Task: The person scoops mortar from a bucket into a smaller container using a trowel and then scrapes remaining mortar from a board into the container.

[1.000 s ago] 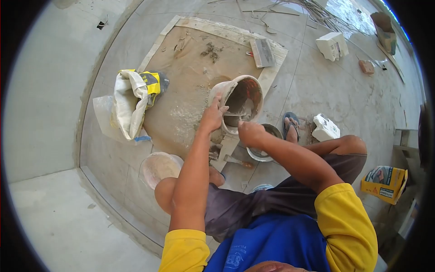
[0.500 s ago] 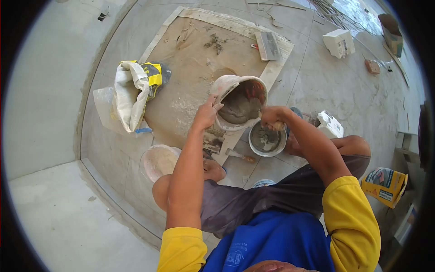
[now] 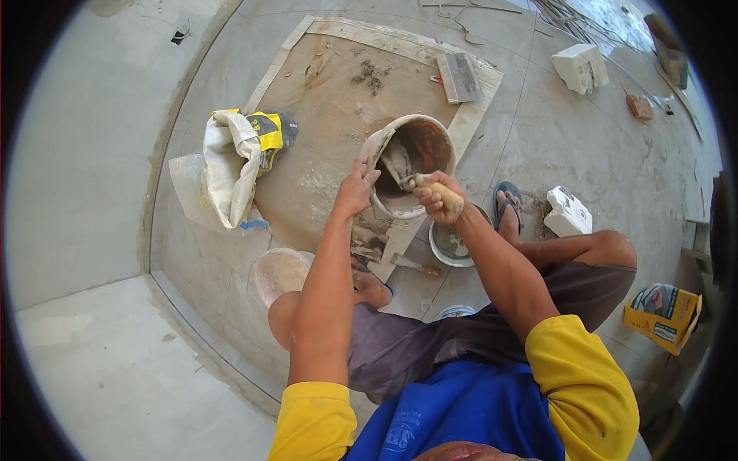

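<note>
A pale, mortar-stained bucket (image 3: 432, 143) leans tilted, its mouth facing me, with red streaks on its inner wall. My left hand (image 3: 354, 190) is closed on the bucket's left rim. In my right hand (image 3: 440, 201) is a trowel (image 3: 397, 163), gripped by its wooden handle. The trowel's blade is inside the bucket, smeared with grey mortar. Below my right forearm, partly covered, sits a round metal bowl (image 3: 452, 250) with grey mix in it. A flat brush or scraper with a wooden handle (image 3: 417, 266) lies on the floor beside the bowl.
Left of the bucket stands an opened white sack (image 3: 231, 170). A dusty board (image 3: 307, 146) carries a rectangular float (image 3: 460, 77). A pale basin (image 3: 278, 278) sits by my left knee. White blocks (image 3: 580, 67) and a yellow bag (image 3: 663, 316) lie to the right.
My right hand has moved up and left over the bucket's mouth, and the trowel's blade now shows inside. The mortar seen in the bucket before is less visible. My left hand keeps its hold.
</note>
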`<state>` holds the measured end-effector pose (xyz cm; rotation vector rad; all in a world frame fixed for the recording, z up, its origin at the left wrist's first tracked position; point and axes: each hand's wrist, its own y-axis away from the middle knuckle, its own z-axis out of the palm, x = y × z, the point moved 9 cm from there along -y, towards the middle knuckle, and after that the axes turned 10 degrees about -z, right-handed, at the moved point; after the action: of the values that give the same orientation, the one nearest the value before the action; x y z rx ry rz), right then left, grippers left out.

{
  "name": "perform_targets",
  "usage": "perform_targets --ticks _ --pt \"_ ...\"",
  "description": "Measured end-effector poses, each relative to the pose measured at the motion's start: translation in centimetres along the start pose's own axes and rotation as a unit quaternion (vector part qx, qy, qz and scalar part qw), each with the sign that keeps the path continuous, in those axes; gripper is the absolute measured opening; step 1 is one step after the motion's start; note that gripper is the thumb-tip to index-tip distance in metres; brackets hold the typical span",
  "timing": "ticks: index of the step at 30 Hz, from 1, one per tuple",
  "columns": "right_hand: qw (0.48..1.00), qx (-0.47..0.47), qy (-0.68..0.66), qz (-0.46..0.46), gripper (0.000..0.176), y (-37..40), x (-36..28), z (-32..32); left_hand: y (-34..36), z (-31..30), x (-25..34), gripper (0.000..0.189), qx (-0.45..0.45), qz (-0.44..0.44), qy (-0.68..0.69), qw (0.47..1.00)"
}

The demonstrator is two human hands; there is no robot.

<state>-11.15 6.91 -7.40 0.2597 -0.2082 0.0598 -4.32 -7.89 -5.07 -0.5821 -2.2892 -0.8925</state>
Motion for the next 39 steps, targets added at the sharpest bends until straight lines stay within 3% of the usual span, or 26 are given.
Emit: perform_targets --ticks 2,4,5,6,7,8,9,10,12,13,17,19,20,23,24,27,28,31,33,34,36,37,39 --pt "0.998 -0.019 -0.055 -0.008 0.024 0.0 -1.9 1.9 -0.2 0.1 -0.5 0.041 0.002 -0.004 0.011 1.0" --pt "0.996 -0.027 0.08 0.004 0.025 0.9 -3.1 3.6 -0.2 -0.1 0.1 0.041 0.006 0.002 0.003 1.0" --pt "0.98 0.039 0.193 0.04 0.026 2.0 -3.1 3.3 -0.2 -0.1 0.5 0.041 0.012 0.003 -0.002 1.0" --pt "0.979 0.043 0.195 0.04 0.026 3.1 -2.9 5.2 -0.2 0.0 0.7 0.041 0.01 0.003 0.002 1.0" --pt "0.904 0.096 0.413 0.059 0.026 4.2 -3.1 5.5 -0.3 0.0 0.9 0.042 0.0 -0.006 0.014 1.0" --pt "0.778 0.142 0.607 0.076 0.026 5.1 -3.6 5.8 -0.2 -0.1 1.1 0.043 -0.008 -0.015 0.026 1.0" --pt "0.691 0.17 0.696 0.095 0.026 5.6 -3.6 6.0 0.2 -0.3 1.6 0.043 -0.008 -0.016 0.028 0.999" --pt "0.691 0.171 0.696 0.094 0.026 5.5 -3.0 6.2 0.5 -0.3 2.0 0.043 -0.021 -0.036 0.056 0.998" --pt "0.401 0.188 0.895 0.049 0.025 5.7 -4.5 7.7 1.0 0.1 2.9 0.044 -0.037 -0.054 0.082 0.994" --pt "0.227 0.169 0.955 -0.083 0.024 4.6 -5.4 6.5 1.3 0.2 3.4 0.044 -0.035 -0.045 0.079 0.995" --pt "0.239 0.269 0.932 -0.033 0.023 4.3 -3.5 2.6 0.6 1.3 3.0 0.051 -0.035 -0.034 0.043 0.998" --pt "0.219 0.197 0.954 0.062 0.023 3.4 -0.7 1.0 0.8 1.2 4.2 0.051 -0.023 -0.007 0.001 1.0" --pt "0.22 0.195 0.954 0.064 0.023 3.5 -1.3 0.8 1.3 1.1 4.2 0.052 -0.012 0.009 -0.037 0.999" --pt "0.137 0.11 0.979 0.107 0.021 4.0 -3.8 6.7 0.1 1.7 2.8 0.051 -0.011 -0.013 0.009 1.0" --pt "0.135 0.111 0.978 0.112 0.021 3.6 -4.4 6.7 0.2 1.7 3.1 0.051 -0.013 -0.015 0.013 1.0" --pt "0.217 0.279 0.935 -0.034 0.021 3.2 -6.6 7.0 0.7 1.7 3.4 0.052 -0.048 -0.028 0.075 0.996" --pt "0.217 0.277 0.935 -0.036 0.021 2.8 -5.6 5.0 0.6 1.8 3.3 0.052 -0.033 -0.015 0.051 0.998" --pt "0.213 0.255 0.943 -0.002 0.021 2.7 -3.4 2.0 0.1 1.9 2.7 0.052 -0.014 -0.008 0.017 1.0" --pt "0.176 0.159 0.97 0.049 0.021 2.8 -2.3 2.2 -0.1 1.8 2.1 0.052 -0.007 -0.021 0.015 1.0" --pt "0.175 0.158 0.971 0.051 0.021 3.0 -3.4 3.7 0.0 1.7 2.2 0.052 -0.007 -0.02 0.025 0.999" --pt "0.114 0.073 0.979 0.155 0.022 2.4 -4.7 5.4 0.1 1.6 2.4 0.052 -0.009 -0.022 0.037 0.999" --pt "0.115 0.072 0.978 0.159 0.022 2.2 -4.3 5.1 0.2 1.9 2.5 0.052 -0.019 -0.021 0.042 0.999" --pt "0.211 0.288 0.934 -0.027 0.022 2.5 -6.7 6.6 0.3 2.1 2.6 0.052 -0.027 -0.017 0.046 0.998"
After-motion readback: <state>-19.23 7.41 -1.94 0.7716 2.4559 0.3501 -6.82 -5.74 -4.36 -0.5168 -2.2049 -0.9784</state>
